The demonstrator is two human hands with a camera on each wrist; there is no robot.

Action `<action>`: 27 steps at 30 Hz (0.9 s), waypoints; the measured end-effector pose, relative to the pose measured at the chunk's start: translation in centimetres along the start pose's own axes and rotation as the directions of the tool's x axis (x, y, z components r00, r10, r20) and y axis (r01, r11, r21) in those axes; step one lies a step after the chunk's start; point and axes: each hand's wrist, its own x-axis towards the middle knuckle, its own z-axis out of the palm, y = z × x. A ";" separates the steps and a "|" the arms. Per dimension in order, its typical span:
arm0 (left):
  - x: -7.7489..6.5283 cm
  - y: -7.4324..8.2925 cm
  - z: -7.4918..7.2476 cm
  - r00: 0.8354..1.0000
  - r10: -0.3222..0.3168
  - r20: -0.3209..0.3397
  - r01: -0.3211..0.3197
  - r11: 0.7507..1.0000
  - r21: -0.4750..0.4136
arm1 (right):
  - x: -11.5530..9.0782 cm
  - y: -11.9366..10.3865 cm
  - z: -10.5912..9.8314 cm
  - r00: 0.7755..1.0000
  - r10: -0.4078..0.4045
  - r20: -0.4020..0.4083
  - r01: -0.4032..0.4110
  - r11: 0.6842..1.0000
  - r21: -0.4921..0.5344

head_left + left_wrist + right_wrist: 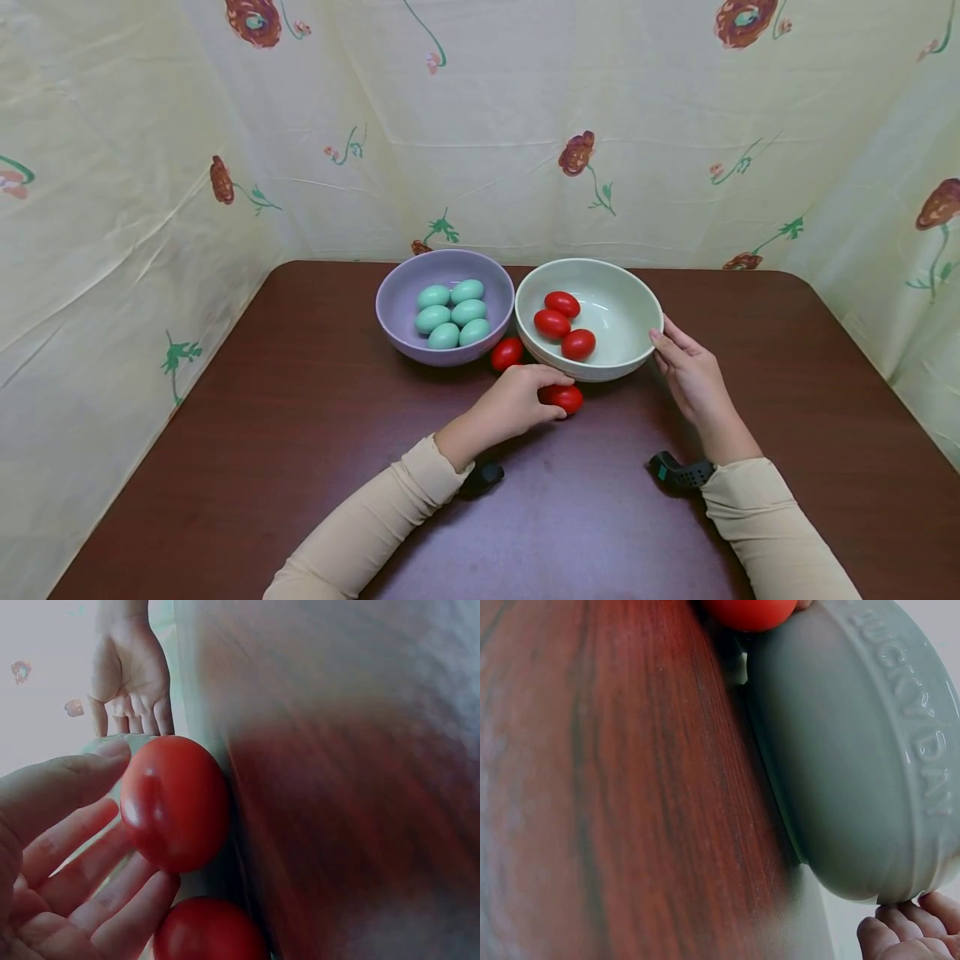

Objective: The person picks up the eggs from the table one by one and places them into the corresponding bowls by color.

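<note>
My left hand (513,402) holds a glossy red egg (567,400) between thumb and fingers, low in front of the pale green bowl (626,333). In the left wrist view, the thumb and fingertips lie at one side of that egg. With its thumb over the rim and fingers outside, my right hand (693,377) grips the same bowl at its right side. Several red eggs (552,324) lie inside it. Another red egg (507,353) sits on the table between the two bowls, just beyond the left hand.
Touching the green bowl on its left stands a purple bowl (390,321) with several mint-green eggs (432,319) in it. Both bowls are near the back edge of the dark wooden table (322,400). A flowered cloth (480,150) hangs behind and along the sides.
</note>
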 end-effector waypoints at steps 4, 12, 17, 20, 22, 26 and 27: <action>0.1 0.0 0.1 1.000 -0.001 0.004 0.001 0.999 0.040 | 0.0 0.0 0.0 1.000 0.004 0.001 -0.004 1.000 -0.006; 0.3 -0.2 0.3 1.000 -0.008 0.015 0.007 0.998 0.065 | -0.1 -0.1 0.0 1.000 0.003 0.005 -0.003 1.000 -0.002; 0.4 0.0 0.4 1.000 -0.023 0.016 0.021 0.998 0.067 | -0.1 -0.1 -0.1 1.000 0.007 0.006 -0.007 1.000 -0.004; 0.4 0.0 0.3 0.999 -0.038 0.013 0.037 0.998 0.058 | -0.1 -0.1 -0.1 1.000 0.010 0.006 -0.010 1.000 -0.006; 0.4 0.1 0.3 0.999 -0.050 0.013 0.050 0.997 0.051 | -0.1 -0.2 0.0 1.000 0.011 0.006 -0.011 1.000 -0.008; 0.3 0.1 0.2 0.998 -0.067 0.020 0.066 0.997 0.048 | -0.1 -0.1 0.0 1.000 0.009 0.008 -0.009 1.000 -0.010; 0.3 0.2 0.2 0.997 -0.070 0.022 0.069 0.996 0.048 | -0.1 -0.1 0.0 1.000 0.007 0.011 -0.006 1.000 -0.011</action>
